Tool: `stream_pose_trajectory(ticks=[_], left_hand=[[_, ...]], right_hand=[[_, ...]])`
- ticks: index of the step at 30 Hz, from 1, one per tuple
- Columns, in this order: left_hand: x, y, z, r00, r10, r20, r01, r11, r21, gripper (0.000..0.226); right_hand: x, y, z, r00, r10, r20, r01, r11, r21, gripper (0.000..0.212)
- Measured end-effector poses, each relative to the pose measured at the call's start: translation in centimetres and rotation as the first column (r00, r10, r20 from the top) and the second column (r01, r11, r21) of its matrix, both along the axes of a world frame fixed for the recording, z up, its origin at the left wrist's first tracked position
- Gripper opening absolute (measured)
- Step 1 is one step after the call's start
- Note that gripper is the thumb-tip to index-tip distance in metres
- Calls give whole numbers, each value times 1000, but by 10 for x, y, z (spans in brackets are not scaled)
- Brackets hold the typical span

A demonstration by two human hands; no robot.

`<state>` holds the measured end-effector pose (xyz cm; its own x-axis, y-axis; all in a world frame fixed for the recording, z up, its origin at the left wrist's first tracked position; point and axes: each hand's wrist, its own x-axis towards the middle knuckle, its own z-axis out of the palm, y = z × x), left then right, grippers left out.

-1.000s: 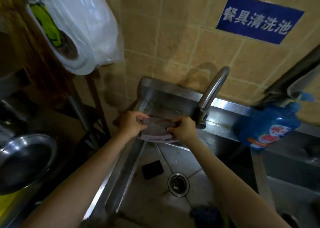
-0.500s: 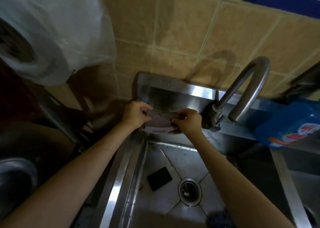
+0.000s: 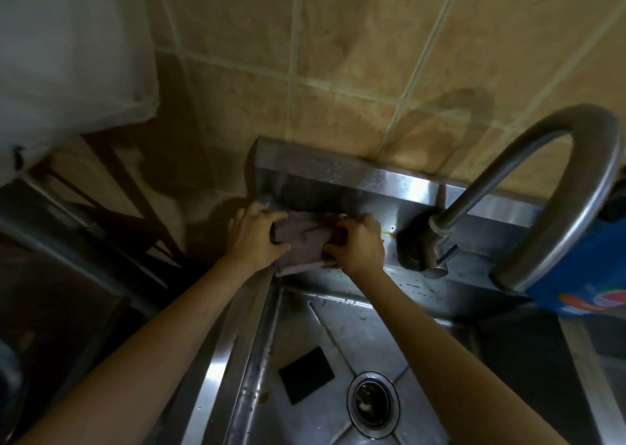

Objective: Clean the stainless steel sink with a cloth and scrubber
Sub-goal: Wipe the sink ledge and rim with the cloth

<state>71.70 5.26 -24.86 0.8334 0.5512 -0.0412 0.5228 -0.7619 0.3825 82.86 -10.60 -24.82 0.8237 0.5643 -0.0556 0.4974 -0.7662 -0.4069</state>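
Cloth [image 3: 303, 241]: a dull purple-grey rag, folded into a flat pad, lying on the rear ledge of the sink [image 3: 342, 329] at its back-left corner, against the upstand below the tiled wall [image 3: 355, 55].

Hands: 2 in view. The left hand [image 3: 255, 233] grips the pad's left end, thumb curled under the near edge. The right hand [image 3: 357, 243] pinches the right end, fingers curled over it. Neither is released.

Handling, assessed: the cloth looks soft, limp and light, probably damp, so it should conform to the ledge and corner seam but bunch if pushed from 1 end. Holding both ends, as now, keeps the fold flat; a flat palm on top would suit wiping better.

Scrubber [image 3: 306, 375]: a dark square pad lying flat on the basin floor, left of the drain [image 3: 372, 404], untouched. Judged thin, stiffish and abrasive; best lifted by an edge.

Not determinable: the cloth's underside and number of folds; the ledge beneath it; wetness of any surface. The tap [image 3: 555, 187] outlet is partly masked by a blue bottle [image 3: 582, 275], itself cut off at the right. Lighting is dim; left-side objects are unclear.
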Motion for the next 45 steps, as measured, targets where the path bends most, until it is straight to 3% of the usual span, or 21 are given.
stream_pose_trajectory(ticks=[2,4,6,10,13,18,21,24,26,29,34,39,41,45], left_hand=[[1,3,1,992,-8,-127,19,996,91,60],[3,6,-2,979,-28,-204,45,996,81,58],[4,8,-7,970,-38,-241,53,997,57,59],[9,10,-13,960,-51,-274,69,996,58,63],[11,10,-13,952,-88,-292,124,987,107,67],[15,-4,-11,974,-116,-195,162,958,237,41],[16,-4,-9,990,-117,-79,128,981,149,30],[13,-1,0,993,-65,103,75,993,-90,15],[15,1,1,989,-7,145,40,974,-221,20],[22,3,-5,986,66,152,-22,962,-272,21],[25,-5,-11,992,89,91,-74,984,-164,52],[21,-4,-11,988,-155,-19,156,983,93,54],[22,-5,-11,983,-169,-71,178,974,142,55],[26,-5,-10,988,-130,-84,143,973,178,57]], right_hand=[[0,0,-2,988,88,131,-83,996,-46,54],[0,1,-8,941,210,267,-205,978,-46,59],[1,4,-12,901,308,305,-302,951,-69,59],[4,3,-12,943,320,91,-316,947,-51,48],[8,-2,-13,958,286,24,-285,958,-32,47],[11,-4,-12,969,246,-20,-245,969,28,37],[13,-7,-6,986,162,-41,-161,986,37,24],[18,-11,3,993,119,-7,-118,989,85,26],[22,-11,10,997,56,-52,-47,984,169,32],[28,-8,12,990,-49,-130,81,963,258,39],[21,-12,-3,999,-42,17,39,986,161,41],[11,-14,-18,947,231,223,-257,961,98,45],[11,-10,-20,933,331,143,-336,942,6,51],[16,-5,-20,937,349,15,-347,936,-57,53]])
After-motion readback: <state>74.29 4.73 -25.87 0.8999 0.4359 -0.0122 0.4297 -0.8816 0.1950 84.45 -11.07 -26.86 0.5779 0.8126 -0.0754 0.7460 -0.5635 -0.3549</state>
